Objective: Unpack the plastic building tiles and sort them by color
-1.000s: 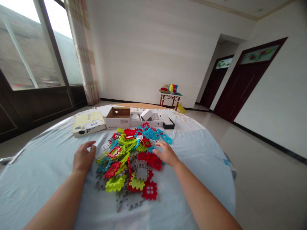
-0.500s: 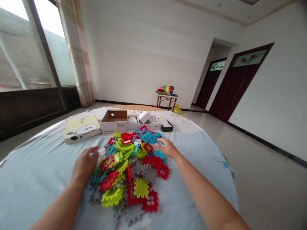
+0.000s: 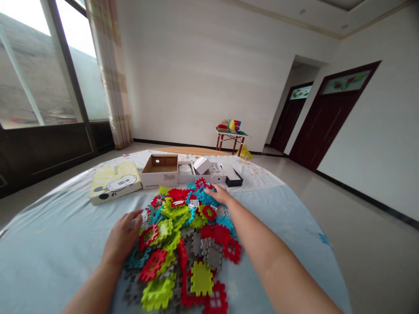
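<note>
A heap of flat toothed plastic tiles (image 3: 183, 235) in red, lime, teal and grey lies on a table under a light blue cloth (image 3: 52, 244). My left hand (image 3: 122, 237) rests on the heap's left edge, fingers loosely curved and apart, on top of tiles. My right hand (image 3: 218, 195) reaches over the far side of the heap, fingers stretched onto blue tiles (image 3: 204, 196). I see nothing gripped in either hand.
Behind the heap stand an open cardboard box (image 3: 161, 170), small white boxes (image 3: 203, 168), a black-edged box (image 3: 233, 175) and a flat yellow box (image 3: 114, 182). A small red-legged table with coloured things (image 3: 231, 131) stands by the far wall. Dark doors (image 3: 330, 115) are on the right.
My right hand has reached farther across the heap toward its far edge. My left hand has slid inward onto the tiles. The heap has been drawn nearer and spread.
</note>
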A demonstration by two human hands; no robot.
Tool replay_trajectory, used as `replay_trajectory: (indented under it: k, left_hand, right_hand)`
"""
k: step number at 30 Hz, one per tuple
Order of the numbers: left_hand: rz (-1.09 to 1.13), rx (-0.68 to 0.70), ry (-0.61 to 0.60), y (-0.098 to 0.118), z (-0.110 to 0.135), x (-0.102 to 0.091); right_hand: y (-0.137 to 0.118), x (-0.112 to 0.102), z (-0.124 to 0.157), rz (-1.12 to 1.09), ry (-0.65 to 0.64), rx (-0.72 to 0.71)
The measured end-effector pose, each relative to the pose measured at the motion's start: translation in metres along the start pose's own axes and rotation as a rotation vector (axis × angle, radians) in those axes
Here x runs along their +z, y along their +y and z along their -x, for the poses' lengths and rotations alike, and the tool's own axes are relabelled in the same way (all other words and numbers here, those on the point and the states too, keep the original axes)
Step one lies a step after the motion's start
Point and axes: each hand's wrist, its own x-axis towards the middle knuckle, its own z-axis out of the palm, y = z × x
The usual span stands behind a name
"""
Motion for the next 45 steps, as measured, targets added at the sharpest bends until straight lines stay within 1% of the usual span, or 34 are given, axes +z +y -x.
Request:
replay_trajectory:
  k: [4,7,11,13,14,15,16,18,19,20,21,23,25,26,29,34,37,39,42,43,45]
  left_hand:
    - [-0.001,0.028,-0.044,0.003,0.0,0.002]
    - [-0.005,0.029,-0.058,0.004,0.001,0.003]
    - [-0.004,0.01,-0.045,0.004,0.001,0.001]
    - [-0.009,-0.01,-0.029,0.003,0.001,-0.001]
    - [-0.015,-0.023,-0.018,0.003,0.001,-0.002]
    - [-0.021,-0.035,-0.006,0.002,0.001,-0.003]
    - [-0.024,-0.044,0.007,0.002,0.001,-0.004]
    - [-0.023,-0.048,0.03,0.002,0.002,-0.005]
    - [-0.022,-0.045,0.036,0.002,0.003,-0.005]
    - [-0.021,-0.041,0.038,0.002,0.003,-0.005]
    - [-0.021,-0.04,0.034,0.003,0.003,-0.005]
    - [-0.022,-0.052,0.016,0.003,0.003,-0.005]
    - [-0.014,-0.07,-0.012,0.004,0.003,-0.005]
    - [-0.01,-0.079,-0.025,0.004,0.003,-0.005]
    - [-0.007,-0.092,-0.051,0.005,0.002,-0.005]
    - [-0.019,-0.08,-0.051,0.007,0.003,-0.006]
    - [-0.031,-0.068,-0.031,0.009,0.003,-0.006]
    - [-0.04,-0.071,-0.022,0.011,0.003,-0.007]
    - [-0.038,-0.064,-0.002,0.013,0.004,-0.007]
    - [-0.033,-0.059,0.004,0.013,0.004,-0.007]
    - [-0.027,-0.062,0.015,0.013,0.005,-0.008]
  right_hand:
    - [-0.021,0.004,0.013,-0.139,-0.093,-0.112]
    - [-0.038,0.003,0.032,-0.16,-0.161,-0.208]
    - [-0.059,-0.006,0.065,-0.127,-0.281,-0.352]
    - [-0.064,-0.013,0.078,-0.137,-0.348,-0.419]
    - [-0.063,-0.017,0.083,-0.16,-0.36,-0.441]
    - [-0.06,-0.02,0.085,-0.19,-0.344,-0.448]
    - [-0.055,-0.022,0.086,-0.22,-0.294,-0.436]
    - [-0.036,-0.024,0.082,-0.233,-0.114,-0.352]
    - [-0.025,-0.024,0.078,-0.205,-0.015,-0.292]
    - [-0.012,-0.023,0.074,-0.15,0.058,-0.229]
    - [0.0,-0.021,0.071,-0.082,0.1,-0.173]
    - [0.02,-0.016,0.067,0.056,0.107,-0.111]
    - [0.03,-0.01,0.067,0.14,0.073,-0.12]
    - [0.031,-0.007,0.069,0.153,0.057,-0.143]
    - [0.017,-0.002,0.077,0.082,0.011,-0.23]
    - [-0.029,-0.005,0.098,-0.144,-0.174,-0.349]
    - [-0.054,-0.008,0.114,-0.178,-0.216,-0.436]
    - [-0.065,-0.011,0.124,-0.175,-0.268,-0.517]
    - [-0.073,-0.019,0.134,-0.166,-0.37,-0.612]
    - [-0.073,-0.022,0.134,-0.17,-0.379,-0.624]
    - [-0.067,-0.029,0.133,-0.189,-0.32,-0.601]
